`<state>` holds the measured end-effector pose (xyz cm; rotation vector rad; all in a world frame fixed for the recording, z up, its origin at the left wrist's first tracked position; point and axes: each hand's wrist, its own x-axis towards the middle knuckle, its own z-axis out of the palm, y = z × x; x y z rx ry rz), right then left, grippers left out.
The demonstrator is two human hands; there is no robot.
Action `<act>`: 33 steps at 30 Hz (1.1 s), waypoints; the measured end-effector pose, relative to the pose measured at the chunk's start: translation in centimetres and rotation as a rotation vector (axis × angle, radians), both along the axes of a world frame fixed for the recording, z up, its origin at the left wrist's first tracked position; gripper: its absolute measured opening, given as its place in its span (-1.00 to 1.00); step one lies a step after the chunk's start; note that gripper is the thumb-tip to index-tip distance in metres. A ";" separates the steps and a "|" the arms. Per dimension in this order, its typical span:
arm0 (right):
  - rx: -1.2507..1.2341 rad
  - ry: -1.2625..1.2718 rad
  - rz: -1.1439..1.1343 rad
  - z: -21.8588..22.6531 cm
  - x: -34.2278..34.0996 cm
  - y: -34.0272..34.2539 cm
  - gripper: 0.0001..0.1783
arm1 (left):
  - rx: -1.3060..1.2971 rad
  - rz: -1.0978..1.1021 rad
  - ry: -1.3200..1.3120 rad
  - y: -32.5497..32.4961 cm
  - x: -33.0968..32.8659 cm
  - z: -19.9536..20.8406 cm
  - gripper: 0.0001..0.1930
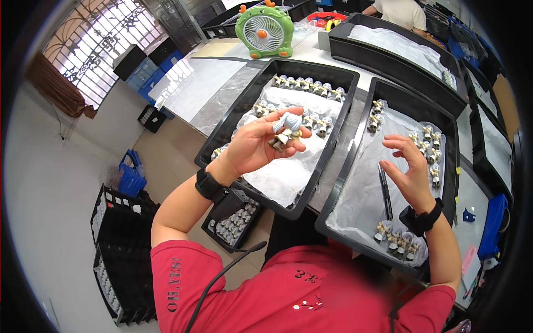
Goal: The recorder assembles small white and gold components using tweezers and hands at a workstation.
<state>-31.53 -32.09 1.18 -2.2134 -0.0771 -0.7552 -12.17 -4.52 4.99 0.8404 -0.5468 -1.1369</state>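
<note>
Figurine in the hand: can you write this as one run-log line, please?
left hand: holds figurine | right hand: open over right tray | dark slim tool: near right hand

You have the left-hand tray [292, 212] on the table [347, 125], rows of figurines [308, 85] on its paper liner [288, 172]. Right of the left-hand tray lies a second tray [343, 240] holding a slim tool [385, 191] and more figurines [395, 240]; behind the left-hand tray stands a desk fan [264, 34].
</note>
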 end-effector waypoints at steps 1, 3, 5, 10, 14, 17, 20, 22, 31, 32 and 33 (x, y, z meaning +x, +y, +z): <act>0.032 0.002 0.004 0.1 -0.1 0.0 -0.67 | 0.006 0.005 -0.002 0.0 0.0 0.0 -0.47; 0.080 0.012 0.012 0.2 -0.2 -0.1 -0.68 | 0.058 0.054 0.000 0.3 -0.2 -0.3 -0.50; 0.057 0.008 0.012 0.3 0.0 -0.3 -0.69 | 0.092 0.091 -0.020 0.3 -0.1 -0.5 -0.52; 0.109 0.018 -0.018 0.3 0.0 -0.9 -0.75 | 0.482 0.104 -0.599 0.3 2.3 -0.7 -0.63; 0.119 0.058 -0.050 -0.3 0.3 -1.0 -0.77 | 0.734 0.032 -1.306 0.6 4.8 -2.4 -0.71; 0.108 0.083 -0.057 -0.7 0.4 -0.9 -0.78 | 0.746 -0.022 -1.751 0.4 4.8 -3.4 -0.72; 0.113 0.098 -0.047 -0.9 0.5 -0.7 -0.81 | 0.815 -0.220 -1.793 0.4 5.1 -3.9 -0.71; 0.112 0.101 -0.051 -1.0 0.6 -0.7 -0.81 | 0.839 -0.286 -1.776 0.2 5.4 -4.1 -0.71; 0.115 0.106 -0.058 -1.0 0.5 -1.0 -0.85 | 0.834 -0.445 -1.868 -0.1 6.2 -4.7 -0.69; 0.111 0.108 -0.056 -1.0 0.5 -1.1 -0.85 | 0.860 -0.480 -1.886 -0.3 6.2 -4.7 -0.68; 0.108 0.108 -0.054 -1.1 0.5 -1.1 -0.85 | 0.861 -0.476 -1.886 -0.5 6.1 -4.7 -0.68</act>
